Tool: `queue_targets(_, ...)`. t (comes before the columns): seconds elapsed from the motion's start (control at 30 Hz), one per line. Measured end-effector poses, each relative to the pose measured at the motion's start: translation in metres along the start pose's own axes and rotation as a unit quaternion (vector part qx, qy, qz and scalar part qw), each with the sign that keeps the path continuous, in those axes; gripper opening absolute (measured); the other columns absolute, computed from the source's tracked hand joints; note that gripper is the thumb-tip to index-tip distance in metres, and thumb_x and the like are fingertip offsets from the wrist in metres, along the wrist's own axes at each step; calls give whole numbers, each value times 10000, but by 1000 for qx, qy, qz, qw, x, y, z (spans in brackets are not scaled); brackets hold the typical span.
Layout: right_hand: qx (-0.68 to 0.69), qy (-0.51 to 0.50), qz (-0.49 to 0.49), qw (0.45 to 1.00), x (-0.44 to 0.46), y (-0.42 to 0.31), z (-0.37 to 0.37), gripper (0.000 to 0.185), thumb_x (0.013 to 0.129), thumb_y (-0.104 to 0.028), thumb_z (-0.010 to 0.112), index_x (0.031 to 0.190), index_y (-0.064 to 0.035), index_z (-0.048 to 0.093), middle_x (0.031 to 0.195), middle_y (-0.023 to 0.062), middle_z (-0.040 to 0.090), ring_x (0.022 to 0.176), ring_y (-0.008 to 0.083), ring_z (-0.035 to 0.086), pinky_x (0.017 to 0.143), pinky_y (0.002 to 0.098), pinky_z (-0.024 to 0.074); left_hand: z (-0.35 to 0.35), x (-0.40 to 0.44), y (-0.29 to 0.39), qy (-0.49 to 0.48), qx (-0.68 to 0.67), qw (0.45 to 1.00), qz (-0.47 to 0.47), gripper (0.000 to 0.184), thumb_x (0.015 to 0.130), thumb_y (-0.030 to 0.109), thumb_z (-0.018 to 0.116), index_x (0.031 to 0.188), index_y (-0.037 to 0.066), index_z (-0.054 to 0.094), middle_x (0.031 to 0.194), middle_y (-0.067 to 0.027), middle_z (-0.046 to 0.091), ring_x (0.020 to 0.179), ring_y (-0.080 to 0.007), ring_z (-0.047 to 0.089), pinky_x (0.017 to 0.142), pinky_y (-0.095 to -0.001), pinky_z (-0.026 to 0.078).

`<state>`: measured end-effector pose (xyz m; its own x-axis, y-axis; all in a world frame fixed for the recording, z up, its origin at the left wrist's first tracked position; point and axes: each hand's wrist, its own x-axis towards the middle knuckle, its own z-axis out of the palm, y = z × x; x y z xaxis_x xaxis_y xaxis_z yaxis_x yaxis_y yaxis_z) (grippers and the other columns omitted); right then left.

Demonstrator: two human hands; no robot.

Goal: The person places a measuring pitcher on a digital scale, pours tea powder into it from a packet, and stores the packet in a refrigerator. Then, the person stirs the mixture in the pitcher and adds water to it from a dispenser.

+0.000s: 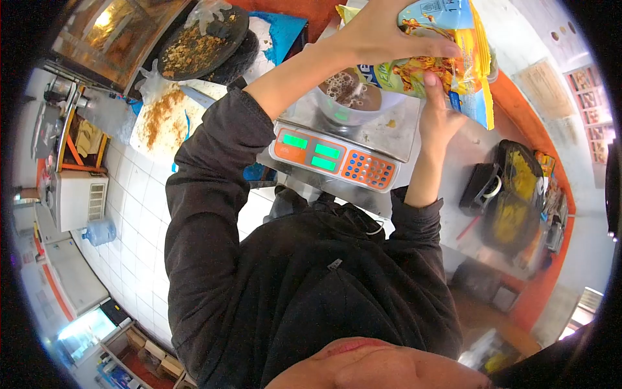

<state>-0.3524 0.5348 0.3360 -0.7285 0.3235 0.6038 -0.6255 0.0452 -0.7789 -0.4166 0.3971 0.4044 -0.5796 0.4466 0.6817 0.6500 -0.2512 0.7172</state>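
Far left of the fingers, a knife [197, 96] lies on a white board [144, 133] with brown crumbs. Nearer, just left of the fingers, a bowl [355, 111] of brown, bubbly liquid sits on a scale [334, 157] with green lights. The left hand [382, 32] has its fingers clamped on the shiny yellow and blue pack [476, 48]. The right hand [442, 120] pinches its low edge, thumb in front; its other fingers are hidden. The step looks like holding the pack up by the bowl. I can't tell if it is pouring. Any tipping would need both hands steady.
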Motion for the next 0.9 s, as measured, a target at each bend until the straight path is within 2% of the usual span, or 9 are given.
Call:
queue_targets(0.23, 72, 36, -8, 997, -1, 6, 2, 474, 719, -71, 755, 1125, 15, 526, 1063, 86, 593, 933, 151, 571, 844, 289, 453, 11, 1, 5, 36, 26, 999, 11, 528, 718, 252, 751, 1136, 12, 535, 969, -85, 626, 873, -132, 584, 764, -265, 475)
queue_targets(0.4, 101, -102, 126, 982, 1, 18, -39, 680, 743, -182, 742, 1288, 8, 381, 1228, 118, 494, 1104, 190, 490, 942, 358, 398, 4, 2, -5, 14, 35, 999, 19, 557, 714, 261, 755, 1163, 20, 531, 987, -91, 632, 893, -138, 593, 775, -271, 480)
queue_targets(0.5, 180, -221, 221, 933, 12, 5, -77, 951, 677, -432, 747, 1362, 16, 263, 1325, 135, 398, 1215, 246, 409, 1019, 383, 315, 3, 2, -16, 8, -6, 999, 47, 623, 721, 296, 750, 1218, 16, 502, 1007, -102, 637, 913, -156, 598, 787, -286, 481)
queue_targets(0.6, 0, -294, 184, 938, 39, -40, -75, 1184, 587, -670, 667, 1368, 80, 189, 1347, 201, 343, 1237, 261, 377, 1015, 372, 301, -1, -1, -8, -48, 48, 998, 13, 691, 745, 378, 710, 1279, 25, 450, 1018, -139, 637, 910, -204, 617, 785, -307, 484)
queue_targets(0.7, 10, -367, 177, 913, 60, -65, -75, 1068, 625, -548, 731, 1356, 60, 244, 1295, 176, 415, 1167, 241, 446, 981, 371, 338, 1, 1, -2, -82, 153, 985, 4, 711, 775, 438, 649, 1313, 39, 411, 1017, -181, 628, 900, -265, 627, 778, -328, 486)
queue_targets(0.77, -186, -395, 128, 890, 61, -74, -56, 801, 680, -348, 770, 1272, 36, 390, 1157, 129, 540, 1028, 197, 542, 899, 345, 413, 3, 1, -4, -84, 203, 976, -3, 712, 781, 444, 636, 1322, 46, 399, 1015, -192, 624, 889, -285, 628, 769, -337, 488)
queue_targets(0.8, -187, -394, 126, 891, 61, -75, -47, 801, 680, -348, 770, 1272, 36, 390, 1157, 129, 540, 1028, 197, 542, 899, 345, 413, 4, 2, -5, -83, 251, 964, -13, 713, 787, 449, 623, 1331, 54, 387, 1013, -204, 621, 878, -305, 628, 760, -347, 490)
queue_targets(0.87, -265, -371, 90, 885, 62, -76, -32, 541, 721, -185, 752, 1150, 21, 494, 1014, 81, 612, 911, 160, 590, 815, 302, 461, 7, 2, 2, -69, 224, 971, -42, 702, 789, 432, 628, 1326, 48, 390, 1029, -206, 615, 896, -307, 622, 770, -352, 487)
queue_targets(0.9, -267, -370, 88, 885, 64, -74, -32, 541, 721, -185, 752, 1150, 21, 494, 1014, 81, 612, 911, 160, 590, 815, 302, 461, 7, 2, 4, -52, 196, 976, -73, 692, 790, 415, 633, 1322, 43, 392, 1045, -209, 609, 914, -309, 616, 780, -357, 484)
